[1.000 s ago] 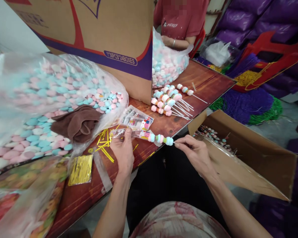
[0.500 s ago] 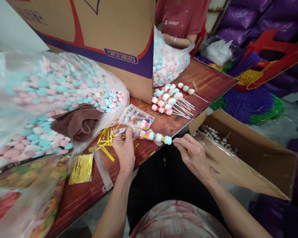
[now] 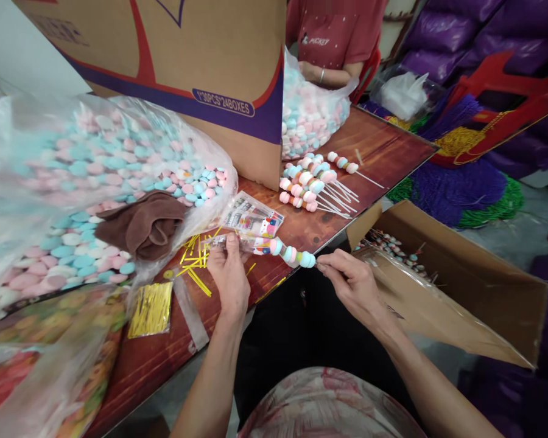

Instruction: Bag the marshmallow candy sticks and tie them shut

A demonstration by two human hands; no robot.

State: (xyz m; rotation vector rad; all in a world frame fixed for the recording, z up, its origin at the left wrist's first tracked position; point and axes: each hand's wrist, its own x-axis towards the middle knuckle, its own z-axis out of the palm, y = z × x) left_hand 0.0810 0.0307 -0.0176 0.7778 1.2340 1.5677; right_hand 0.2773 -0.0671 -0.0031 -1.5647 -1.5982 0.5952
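My right hand (image 3: pixel 349 280) pinches the stick end of a candy skewer (image 3: pixel 305 260), threaded with pale blue, pink and green pieces. A clear printed bag (image 3: pixel 261 246) is gripped between the thumb and fingers of my left hand (image 3: pixel 229 271). The skewer's far end is at the bag's mouth; how far it reaches inside is hard to make out. Beyond my left hand lie more printed bags (image 3: pixel 251 216) in a loose stack. Yellow twist ties (image 3: pixel 194 261) are scattered beside that hand, and a packet of them (image 3: pixel 150 309) lies nearer me.
Finished-looking skewers (image 3: pixel 308 179) lie piled on the brown table (image 3: pixel 393 143). A tall carton (image 3: pixel 182 67) stands behind, beside a large bag of candies (image 3: pixel 119 152) with a brown cloth (image 3: pixel 141 225). An open box (image 3: pixel 466 304) holds skewers at right. A person (image 3: pixel 333 45) sits across.
The bag and my left hand have shifted slightly left, and more of the skewer's candies show outside the bag. My right hand has hardly moved.
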